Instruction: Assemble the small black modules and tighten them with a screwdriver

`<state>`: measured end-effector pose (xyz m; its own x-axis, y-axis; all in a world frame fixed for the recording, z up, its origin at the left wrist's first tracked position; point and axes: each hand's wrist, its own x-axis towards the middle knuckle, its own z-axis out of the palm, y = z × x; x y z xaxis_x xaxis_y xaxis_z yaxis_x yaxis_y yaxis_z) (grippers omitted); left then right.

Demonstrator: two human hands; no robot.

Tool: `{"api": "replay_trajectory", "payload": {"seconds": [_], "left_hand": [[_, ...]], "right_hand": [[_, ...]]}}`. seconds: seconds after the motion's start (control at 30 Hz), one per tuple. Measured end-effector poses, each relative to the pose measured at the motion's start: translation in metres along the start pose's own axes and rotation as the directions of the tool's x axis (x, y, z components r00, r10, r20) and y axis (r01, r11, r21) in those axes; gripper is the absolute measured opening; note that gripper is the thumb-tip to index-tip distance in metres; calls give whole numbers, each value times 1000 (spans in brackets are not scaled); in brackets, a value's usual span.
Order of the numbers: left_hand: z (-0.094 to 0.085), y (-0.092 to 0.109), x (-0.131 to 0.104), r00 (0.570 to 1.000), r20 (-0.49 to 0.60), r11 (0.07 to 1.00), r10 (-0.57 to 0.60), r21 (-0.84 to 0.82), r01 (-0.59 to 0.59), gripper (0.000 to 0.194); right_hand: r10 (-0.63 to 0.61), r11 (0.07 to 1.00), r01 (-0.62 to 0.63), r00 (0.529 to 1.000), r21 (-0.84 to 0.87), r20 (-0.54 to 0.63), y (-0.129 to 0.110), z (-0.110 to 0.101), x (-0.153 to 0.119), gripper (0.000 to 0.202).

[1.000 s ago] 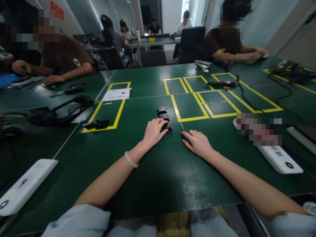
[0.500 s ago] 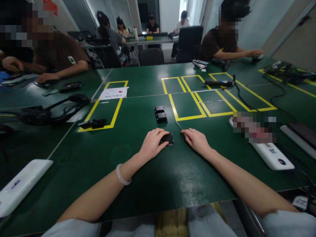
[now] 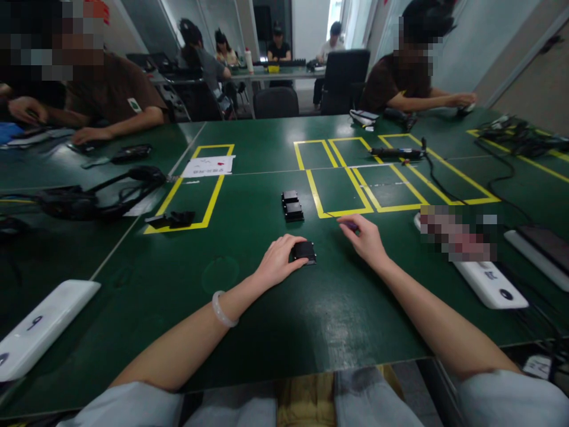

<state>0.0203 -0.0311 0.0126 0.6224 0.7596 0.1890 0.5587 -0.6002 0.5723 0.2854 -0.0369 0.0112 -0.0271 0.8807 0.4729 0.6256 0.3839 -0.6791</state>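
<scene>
Black and squarish, one block [image 3: 304, 253] lies on the green surface [image 3: 275, 338]; the left hand [image 3: 276, 261] has thumb and fingers closed about its side, seemingly to steady it. The right hand's [image 3: 365, 238] fingers pinch a slim tool [image 3: 352, 226], shaft pointing leftward. Two similar blocks [image 3: 292, 208] sit together beyond. What the far white bottle [image 3: 248, 61] contains, I can't tell.

We see a smooth, glossy desk [image 3: 267, 344] and plastic-looking black blocks [image 3: 304, 251]. To us the white case [image 3: 51, 329] seems shiny plastic, the sheet [image 3: 207, 166] paper, the sleeve [image 3: 137, 404] cloth.
</scene>
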Motion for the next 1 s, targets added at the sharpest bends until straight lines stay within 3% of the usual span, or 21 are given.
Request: {"api": "replay_trajectory", "payload": {"seconds": [0.1, 0.2, 0.4, 0.57, 1.0], "left_hand": [[1, -2, 0, 1000, 0, 1000, 7, -8, -7, 38], [1, -3, 0, 1000, -3, 1000, 6, -5, -6, 38], [0, -2, -1, 1000, -8, 1000, 12, 15, -12, 37], [2, -3, -1, 1000, -16, 1000, 18, 13, -18, 36], [2, -3, 0, 1000, -9, 1000, 10, 21, -10, 37]], "right_hand": [[98, 988, -86, 991, 130, -90, -19, -4, 22, 23], [97, 978, -71, 987, 198, -126, -46, -7, 40, 28], [-21, 1000, 19, 998, 24, 65, -88, 0, 36, 24], [-61, 988, 79, 989, -133, 135, -91, 12, 25, 19], [-50, 979, 83, 984, -188, 171, -81, 12, 19, 20]]}}
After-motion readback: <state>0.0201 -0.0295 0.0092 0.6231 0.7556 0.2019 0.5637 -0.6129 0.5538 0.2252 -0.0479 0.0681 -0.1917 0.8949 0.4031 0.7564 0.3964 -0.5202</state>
